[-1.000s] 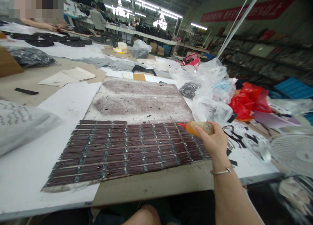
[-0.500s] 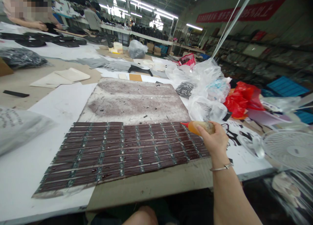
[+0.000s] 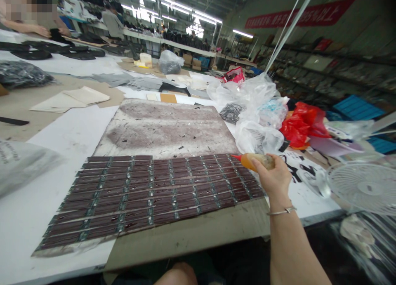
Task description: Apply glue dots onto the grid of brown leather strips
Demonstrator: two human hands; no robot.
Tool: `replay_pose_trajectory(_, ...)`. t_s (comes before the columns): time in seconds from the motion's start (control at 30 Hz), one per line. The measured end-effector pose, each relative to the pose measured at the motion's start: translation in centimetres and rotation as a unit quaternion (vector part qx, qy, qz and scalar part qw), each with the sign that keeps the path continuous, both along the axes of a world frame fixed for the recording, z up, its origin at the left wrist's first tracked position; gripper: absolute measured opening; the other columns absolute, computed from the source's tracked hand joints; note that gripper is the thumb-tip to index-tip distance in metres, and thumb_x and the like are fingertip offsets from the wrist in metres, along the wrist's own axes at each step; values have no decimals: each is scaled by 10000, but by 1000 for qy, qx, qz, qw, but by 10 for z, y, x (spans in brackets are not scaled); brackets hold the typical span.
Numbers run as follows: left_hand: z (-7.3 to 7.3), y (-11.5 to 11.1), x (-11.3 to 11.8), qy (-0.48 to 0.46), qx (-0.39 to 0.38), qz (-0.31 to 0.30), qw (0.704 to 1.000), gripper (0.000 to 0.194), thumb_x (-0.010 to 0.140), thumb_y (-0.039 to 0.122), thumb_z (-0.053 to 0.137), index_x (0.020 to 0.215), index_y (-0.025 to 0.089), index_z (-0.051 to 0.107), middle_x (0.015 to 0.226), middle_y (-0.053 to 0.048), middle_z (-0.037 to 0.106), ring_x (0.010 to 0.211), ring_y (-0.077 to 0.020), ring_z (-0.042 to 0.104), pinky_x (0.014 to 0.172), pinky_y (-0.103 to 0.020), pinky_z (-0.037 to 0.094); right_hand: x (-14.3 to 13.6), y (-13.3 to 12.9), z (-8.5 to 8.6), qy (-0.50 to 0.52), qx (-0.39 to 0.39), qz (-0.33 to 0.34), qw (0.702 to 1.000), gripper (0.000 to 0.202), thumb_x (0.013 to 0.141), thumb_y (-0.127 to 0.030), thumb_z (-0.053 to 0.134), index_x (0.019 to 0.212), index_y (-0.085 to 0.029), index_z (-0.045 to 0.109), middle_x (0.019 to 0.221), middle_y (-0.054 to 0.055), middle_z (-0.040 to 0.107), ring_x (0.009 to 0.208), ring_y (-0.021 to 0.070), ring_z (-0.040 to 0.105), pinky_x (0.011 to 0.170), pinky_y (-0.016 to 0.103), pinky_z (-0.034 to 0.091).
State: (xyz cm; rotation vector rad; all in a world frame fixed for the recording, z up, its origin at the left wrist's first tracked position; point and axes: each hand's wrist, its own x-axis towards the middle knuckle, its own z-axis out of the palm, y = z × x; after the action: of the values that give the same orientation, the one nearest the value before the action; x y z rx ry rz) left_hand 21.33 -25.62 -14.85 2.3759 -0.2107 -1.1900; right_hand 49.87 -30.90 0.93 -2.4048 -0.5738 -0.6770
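Note:
My right hand is closed round a squeeze bottle of amber liquid with a red nozzle. The bottle lies nearly level, its nozzle pointing left over the top right part of rows of dark brown strips. I cannot tell whether the tip touches them. Shiny wet-looking spots show on some strips, and greenish bands cross the rows. Under and behind the strips lies a stained whitish board with small dark scraps on it. My left hand is out of view.
Clear plastic bags and a red bag lie at the right, beyond a white fan. A grey-white plastic bag lies at the left. Another person works at the table's far left.
The view has shifted slightly, so the table things sit a little further left. Against the strips, the bottle and my right hand have moved slightly right.

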Motion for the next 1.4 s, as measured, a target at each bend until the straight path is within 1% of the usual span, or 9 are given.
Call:
replay_pose_trajectory(0.3, -8, -5, 2, 84, 46, -13, 995, 384, 589, 139, 616, 927, 248, 762, 790, -138, 728, 632, -310, 665, 503, -349, 477, 5, -5, -1, -2, -1, -23, 1000, 622, 676, -582, 643, 1094, -122, 625, 955, 137, 647, 825, 266, 581, 793, 438, 457)
replay_pose_trajectory(0.47, -14, -9, 3, 89, 45, -15, 995, 395, 601, 132, 618, 948, 262, 756, 820, -131, 732, 681, -309, 676, 545, -348, 497, 9, -7, -3, -25, -9, -27, 999, 599, 688, -566, 637, 1080, -114, 625, 938, 142, 643, 833, 267, 579, 790, 423, 455)
replay_pose_trajectory(0.63, -19, -13, 5, 90, 42, -25, 995, 351, 586, 92, 624, 886, 198, 771, 777, -165, 721, 691, -328, 675, 541, -347, 494, 11, -9, -4, -39, -21, -39, 998, 582, 690, -552, 633, 1084, -124, 619, 925, 134, 633, 833, 265, 574, 785, 418, 453)
replay_pose_trajectory(0.73, -21, -12, 4, 91, 35, -34, 995, 306, 577, 110, 657, 849, 188, 773, 734, -153, 716, 682, -327, 673, 534, -349, 494, 12, -10, -6, -46, -26, -41, 998, 586, 692, -556, 627, 1086, -122, 616, 917, 135, 628, 837, 270, 572, 778, 414, 450)
replay_pose_trajectory(0.83, -23, -9, 2, 82, 28, -36, 996, 268, 612, 138, 665, 857, 181, 764, 713, -134, 711, 685, -309, 674, 548, -354, 503, 11, -9, -6, -49, -25, -39, 998, 585, 694, -562, 621, 1085, -126, 613, 921, 135, 626, 840, 273, 571, 772, 414, 446)
replay_pose_trajectory(1.0, -23, -5, 0, 60, 19, -31, 998, 224, 750, 202, 628, 959, 165, 699, 806, -75, 708, 729, -196, 668, 650, -335, 526, 9, -7, -6, -52, -27, -34, 998, 579, 697, -559, 616, 1079, -123, 613, 923, 143, 622, 848, 281, 568, 773, 423, 438)
replay_pose_trajectory(1.07, -24, -3, -2, 54, 11, -31, 998, 212, 758, 215, 629, 954, 165, 691, 809, -68, 704, 727, -186, 664, 651, -332, 528, 8, -6, -5, -50, -31, -38, 998, 584, 697, -556, 619, 1085, -120, 611, 931, 147, 622, 852, 284, 567, 771, 425, 438)
replay_pose_trajectory(1.27, -26, 1, -9, 30, -22, -11, 999, 220, 627, 159, 642, 806, 211, 757, 686, -130, 691, 653, -306, 661, 522, -374, 498, 6, -5, -3, -38, -30, -42, 998, 594, 691, -542, 638, 1101, -113, 614, 940, 152, 627, 853, 282, 570, 780, 424, 442)
replay_pose_trajectory(1.4, -30, 1, -12, 7, -49, 12, 999, 254, 582, 145, 626, 772, 228, 772, 691, -152, 697, 637, -341, 656, 486, -381, 479, 5, -5, -1, 16, 10, -47, 999, 616, 655, -593, 648, 1075, -143, 626, 934, 122, 634, 808, 264, 566, 764, 429, 446)
